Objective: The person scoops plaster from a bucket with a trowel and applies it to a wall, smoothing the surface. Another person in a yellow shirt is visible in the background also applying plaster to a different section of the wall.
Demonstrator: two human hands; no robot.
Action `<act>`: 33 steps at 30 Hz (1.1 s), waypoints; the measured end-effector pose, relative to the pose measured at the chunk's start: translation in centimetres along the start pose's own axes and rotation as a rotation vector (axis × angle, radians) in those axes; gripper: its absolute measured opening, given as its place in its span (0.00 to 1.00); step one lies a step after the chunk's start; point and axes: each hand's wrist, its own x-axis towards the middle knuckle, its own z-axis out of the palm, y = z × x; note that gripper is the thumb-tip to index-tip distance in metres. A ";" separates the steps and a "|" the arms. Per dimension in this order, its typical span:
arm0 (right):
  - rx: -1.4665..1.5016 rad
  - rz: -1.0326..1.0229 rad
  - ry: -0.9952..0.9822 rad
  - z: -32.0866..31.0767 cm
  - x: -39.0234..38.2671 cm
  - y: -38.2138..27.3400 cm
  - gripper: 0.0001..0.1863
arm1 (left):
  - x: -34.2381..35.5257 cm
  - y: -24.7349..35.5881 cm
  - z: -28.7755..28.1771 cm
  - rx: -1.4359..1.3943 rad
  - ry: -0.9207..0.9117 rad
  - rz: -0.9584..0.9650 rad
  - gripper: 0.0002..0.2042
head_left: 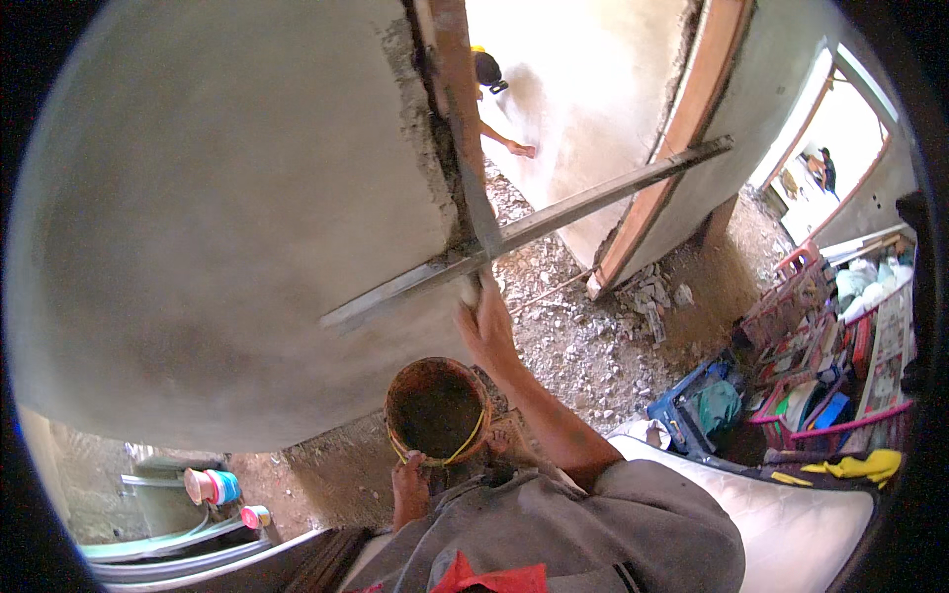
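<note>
Clamping bar (593,201), right hand (486,328); bucket (435,370), left hand (410,484); apart.
Bar points toward two o'clock; bucket close, presumably for reach.

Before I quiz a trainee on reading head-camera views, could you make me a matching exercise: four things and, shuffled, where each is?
Things
1. left hand
2. right hand
3. long bar
4. yellow cloth

Places
A. toward the picture's lower right
B. close below the bar
C. at the near edge of the bucket
D. slanting in front of the doorway, its right end higher in the picture

Pairs: 1-C, 2-B, 3-D, 4-A
</note>
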 end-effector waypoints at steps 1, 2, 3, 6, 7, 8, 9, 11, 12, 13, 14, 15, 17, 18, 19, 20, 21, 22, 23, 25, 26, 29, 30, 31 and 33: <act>0.009 -0.042 0.019 0.2 2.5 -0.8 0.28 | 0.4 -0.2 -0.5 0.108 0.060 -0.025 0.05; 0.018 -0.059 -0.007 0.2 4.5 -1.6 0.29 | 0.7 -0.4 -1.1 0.216 0.075 -0.038 0.06; 0.015 0.027 -0.033 0.4 5.9 -2.3 0.29 | 1.3 -0.5 -1.7 0.349 0.076 -0.001 0.07; 0.000 0.147 -0.044 1.4 8.3 -4.1 0.28 | 2.6 -1.1 -3.6 0.507 -0.073 0.187 0.09; -0.015 0.125 0.014 2.0 8.9 -4.5 0.27 | 2.8 -1.1 -4.1 0.520 -0.120 0.234 0.10; -0.034 0.104 0.066 2.5 9.3 -4.7 0.26 | 2.9 -1.0 -4.4 0.467 -0.152 0.225 0.11; -0.026 0.096 0.078 3.1 10.1 -4.9 0.24 | 2.9 -0.9 -4.6 0.624 -0.190 0.326 0.11; 0.000 0.118 0.073 3.9 12.0 -5.2 0.21 | 2.3 -0.2 -4.8 1.133 -0.246 0.657 0.12; -0.005 0.124 0.038 4.0 13.2 -5.3 0.19 | 1.8 0.2 -4.7 1.491 -0.276 0.881 0.12; -0.004 0.160 -0.014 3.7 14.6 -5.5 0.18 | 1.4 0.7 -4.5 1.453 -0.268 0.773 0.13; -0.003 0.212 -0.062 3.3 15.2 -5.9 0.17 | 1.1 0.7 -4.1 1.410 -0.259 0.666 0.13; 0.012 0.221 -0.085 2.7 15.3 -6.4 0.17 | 0.7 0.9 -3.9 1.345 -0.264 0.653 0.14; 0.051 0.212 -0.081 1.0 15.7 -7.2 0.16 | 0.8 0.8 -3.0 0.804 -0.212 0.381 0.13; 0.055 0.242 -0.076 0.3 14.8 -7.7 0.16 | 0.8 1.1 -3.1 0.858 -0.205 0.407 0.12; 0.063 0.223 -0.036 -0.3 13.8 -8.2 0.16 | 1.1 1.0 -2.9 0.912 -0.197 0.433 0.11; 0.084 0.148 0.029 -0.9 12.6 -8.5 0.16 | 1.2 1.0 -3.1 1.295 -0.196 0.575 0.10; 0.063 0.220 -0.014 -1.1 11.7 -8.8 0.16 | 1.4 1.1 -3.3 1.723 -0.114 0.694 0.09; 0.055 0.239 -0.033 -1.2 10.9 -8.8 0.16 | 1.7 0.8 -3.1 1.331 -0.156 0.575 0.09; 0.037 0.256 -0.043 -1.2 10.3 -8.7 0.16 | 1.8 0.5 -3.1 0.985 -0.126 0.431 0.09; 0.055 0.248 -0.045 -0.3 11.2 -8.4 0.16 | 1.6 0.3 -2.9 0.760 -0.123 0.374 0.09; 0.052 0.289 -0.079 0.2 12.1 -8.2 0.16 | 1.2 0.7 -2.9 0.883 -0.156 0.465 0.09; 0.041 0.281 -0.080 1.7 16.0 -7.6 0.17 | -0.1 1.7 -2.2 1.202 -0.263 0.751 0.10; 0.049 0.285 -0.113 1.8 17.0 -7.4 0.17 | -0.6 1.9 -1.9 1.298 -0.266 0.845 0.10; 0.056 0.322 -0.183 2.0 18.0 -7.2 0.17 | -1.0 2.1 -1.6 1.293 -0.271 0.814 0.10; 0.061 0.335 -0.192 2.1 18.4 -7.1 0.17 | -1.4 2.3 -1.0 1.283 -0.244 0.777 0.09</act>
